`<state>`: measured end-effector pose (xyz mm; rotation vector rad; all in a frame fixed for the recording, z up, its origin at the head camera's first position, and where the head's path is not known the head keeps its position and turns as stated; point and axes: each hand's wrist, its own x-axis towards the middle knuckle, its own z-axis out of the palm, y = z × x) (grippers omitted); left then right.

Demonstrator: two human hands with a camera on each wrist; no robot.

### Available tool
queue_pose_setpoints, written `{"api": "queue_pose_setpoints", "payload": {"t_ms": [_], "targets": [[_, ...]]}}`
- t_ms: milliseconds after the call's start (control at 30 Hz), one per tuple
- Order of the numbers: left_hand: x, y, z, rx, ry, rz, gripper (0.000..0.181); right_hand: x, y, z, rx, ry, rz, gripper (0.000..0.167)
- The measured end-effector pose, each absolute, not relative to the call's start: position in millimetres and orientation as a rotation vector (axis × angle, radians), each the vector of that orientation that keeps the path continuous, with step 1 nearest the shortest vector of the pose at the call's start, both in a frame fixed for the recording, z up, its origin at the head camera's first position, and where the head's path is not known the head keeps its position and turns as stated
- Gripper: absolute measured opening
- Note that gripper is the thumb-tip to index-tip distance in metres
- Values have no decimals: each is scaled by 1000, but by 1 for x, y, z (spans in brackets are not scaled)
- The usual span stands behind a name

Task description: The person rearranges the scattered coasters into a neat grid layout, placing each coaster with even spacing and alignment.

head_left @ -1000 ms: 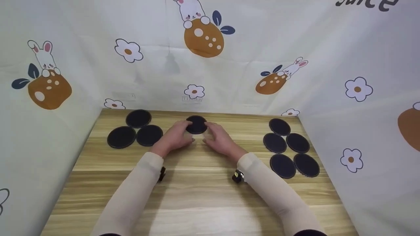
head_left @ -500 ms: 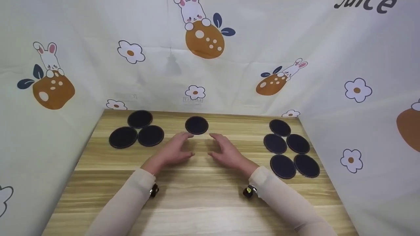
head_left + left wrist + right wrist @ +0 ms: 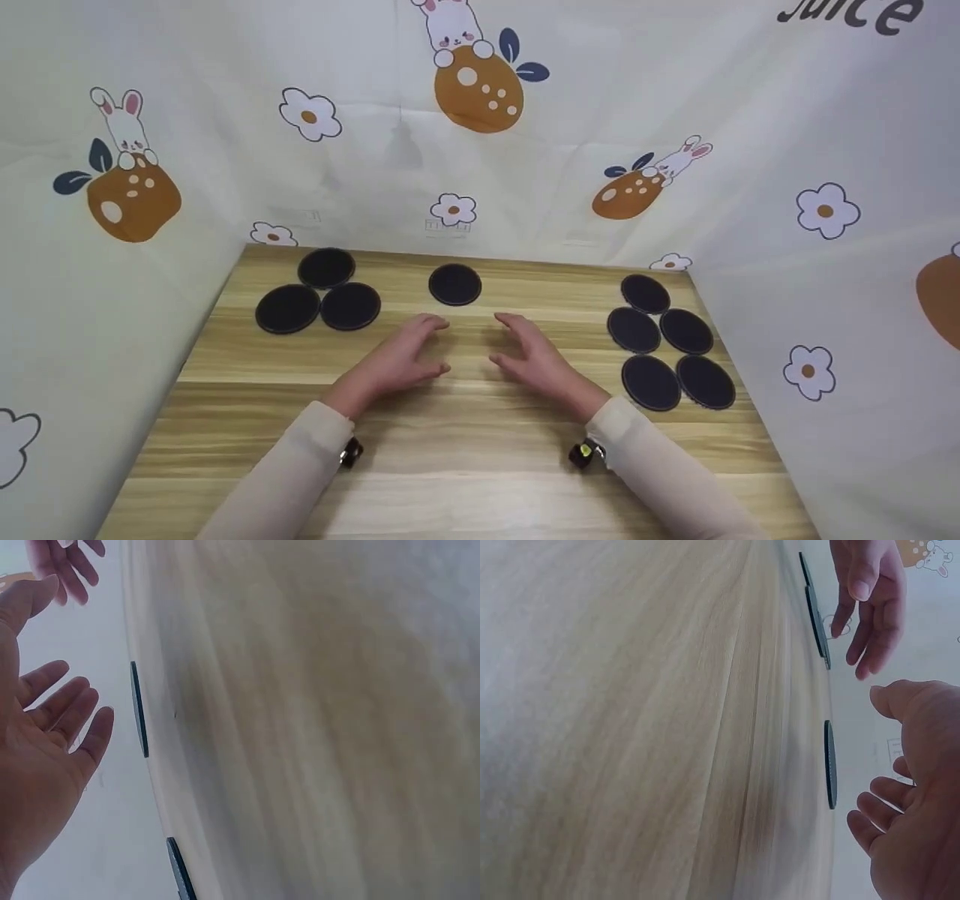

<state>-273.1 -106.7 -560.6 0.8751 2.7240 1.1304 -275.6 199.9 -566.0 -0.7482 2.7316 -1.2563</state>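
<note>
A single round black coaster (image 3: 455, 284) lies flat near the back edge of the table, midway between two groups. My left hand (image 3: 397, 356) hovers in front of it and to the left, fingers loosely bent, holding nothing. Opposite, my right hand (image 3: 541, 361) faces it with thumb and fingers apart, also holding nothing. Both wrist views show a gap between the hands and the table; in the right wrist view the lone coaster (image 3: 830, 765) appears edge-on. At the back left, three like coasters (image 3: 350, 306) touch or nearly touch in a triangle.
Several more black coasters (image 3: 651, 382) lie close together along the right side of the wood-grain table (image 3: 457, 457). A pale cloth printed with rabbits and flowers (image 3: 525, 172) stands as a wall behind the table and at both sides.
Both hands have let go of the middle coaster, drawn back toward the body and moved apart. That coaster stays where it was on the table.
</note>
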Motion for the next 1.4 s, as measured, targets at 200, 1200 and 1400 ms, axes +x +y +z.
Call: {"api": "queue_pose_setpoints", "payload": {"t_ms": [200, 1200, 1400], "targets": [[-274, -104, -562, 864, 2725, 1116, 72, -274, 202, -565, -747, 2703, -1296, 74], [-283, 24, -561, 1143, 2598, 1096, 64, -262, 331, -552, -523, 2824, -1264, 54], [-278, 68, -554, 1180, 2560, 1053, 64, -249, 363, -556, -394, 2858, -1242, 58]]}}
